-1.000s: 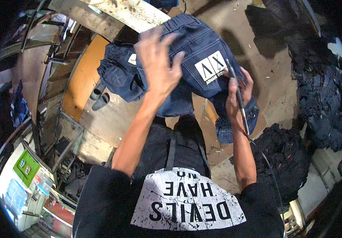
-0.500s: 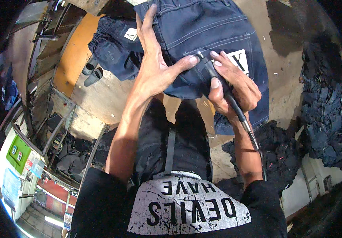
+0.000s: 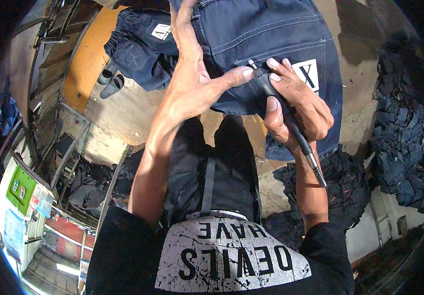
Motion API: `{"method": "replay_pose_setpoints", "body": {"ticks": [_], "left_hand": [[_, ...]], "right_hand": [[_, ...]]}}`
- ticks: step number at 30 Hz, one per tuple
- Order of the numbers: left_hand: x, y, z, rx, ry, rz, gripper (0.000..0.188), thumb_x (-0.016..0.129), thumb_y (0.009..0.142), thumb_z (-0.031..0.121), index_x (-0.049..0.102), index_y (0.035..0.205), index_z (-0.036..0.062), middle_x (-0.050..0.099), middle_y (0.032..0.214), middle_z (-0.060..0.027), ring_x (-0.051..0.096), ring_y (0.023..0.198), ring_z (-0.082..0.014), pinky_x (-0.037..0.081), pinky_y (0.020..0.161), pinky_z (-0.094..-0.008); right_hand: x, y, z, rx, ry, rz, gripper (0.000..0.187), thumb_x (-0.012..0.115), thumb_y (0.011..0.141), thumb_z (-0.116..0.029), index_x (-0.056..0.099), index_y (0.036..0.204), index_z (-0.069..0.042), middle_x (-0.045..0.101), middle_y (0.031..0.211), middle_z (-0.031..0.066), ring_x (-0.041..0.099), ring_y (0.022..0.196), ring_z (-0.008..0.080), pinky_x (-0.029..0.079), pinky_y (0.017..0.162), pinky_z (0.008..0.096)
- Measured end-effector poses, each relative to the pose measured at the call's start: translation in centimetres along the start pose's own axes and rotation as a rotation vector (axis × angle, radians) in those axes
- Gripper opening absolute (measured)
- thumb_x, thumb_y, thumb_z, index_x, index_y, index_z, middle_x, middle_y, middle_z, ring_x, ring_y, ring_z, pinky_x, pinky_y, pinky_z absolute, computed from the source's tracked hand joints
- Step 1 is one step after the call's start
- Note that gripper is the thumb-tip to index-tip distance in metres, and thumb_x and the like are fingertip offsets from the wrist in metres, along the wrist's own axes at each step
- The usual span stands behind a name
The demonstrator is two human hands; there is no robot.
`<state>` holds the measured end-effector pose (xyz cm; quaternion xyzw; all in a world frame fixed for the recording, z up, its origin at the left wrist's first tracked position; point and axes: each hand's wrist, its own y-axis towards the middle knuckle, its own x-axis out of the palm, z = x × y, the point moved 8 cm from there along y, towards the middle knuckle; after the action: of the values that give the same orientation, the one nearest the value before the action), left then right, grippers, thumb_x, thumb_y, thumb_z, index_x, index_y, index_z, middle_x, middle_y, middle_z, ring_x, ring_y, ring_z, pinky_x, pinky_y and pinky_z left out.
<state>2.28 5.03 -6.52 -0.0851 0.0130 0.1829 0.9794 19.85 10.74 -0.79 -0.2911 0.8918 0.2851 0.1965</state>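
Dark blue denim shorts (image 3: pixel 251 29) with pale stitching and a white patch lie spread out in front of me. My right hand (image 3: pixel 298 101) grips a black pen-shaped rotary grinder (image 3: pixel 290 125), with a metal spring at its rear end. Its small pale cylindrical tip (image 3: pixel 252 64) is at a stitched pocket line; whether it touches the cloth I cannot tell. My left hand (image 3: pixel 192 81) lies stretched against the denim, thumb out beside that tip and fingers pointing away from me. A second dark garment (image 3: pixel 140 54) with gathered elastic lies to its left.
Black slippers (image 3: pixel 112 84) rest on the floor at the left, near an orange board (image 3: pixel 85 71). Heaps of dark cloth (image 3: pixel 404 123) stand at the right, with another pile (image 3: pixel 340 182) beside my right forearm. A metal frame (image 3: pixel 76 140) runs along the left.
The shorts, the grinder and my right hand appear slightly farther right in view. My left thumb stays beside the grinder's tip.
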Motion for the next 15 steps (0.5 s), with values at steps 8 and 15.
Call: {"method": "replay_pose_setpoints", "body": {"ticks": [8, 15], "left_hand": [[-0.6, 0.1, -0.9, 0.092, 0.286, -0.026, 0.14, 0.097, 0.075, 0.032, -0.003, 0.166, -0.0032, 0.016, 0.165, -0.0283, 0.026, 0.155, -0.0387, 0.025, 0.13, -0.0487], [0.0, 0.0, -1.6, -0.003, -0.073, 0.025, 0.137, 0.097, 0.075, 0.021, -0.003, 0.167, 0.0022, 0.018, 0.166, -0.0264, 0.031, 0.153, -0.037, 0.029, 0.129, -0.0489]], "right_hand": [[-0.2, -0.2, 0.1, 0.005, -0.007, 0.032, 0.026, 0.071, 0.079, -0.001, 0.076, 0.102, 0.008, 0.078, 0.098, 0.025, 0.08, 0.101, 0.0371, 0.062, 0.1, 0.0506], [-0.5, -0.4, 0.3, -0.001, -0.024, 0.041, 0.026, 0.071, 0.079, 0.0, 0.075, 0.103, 0.009, 0.078, 0.099, 0.0272, 0.079, 0.102, 0.0384, 0.062, 0.1, 0.051]]}}
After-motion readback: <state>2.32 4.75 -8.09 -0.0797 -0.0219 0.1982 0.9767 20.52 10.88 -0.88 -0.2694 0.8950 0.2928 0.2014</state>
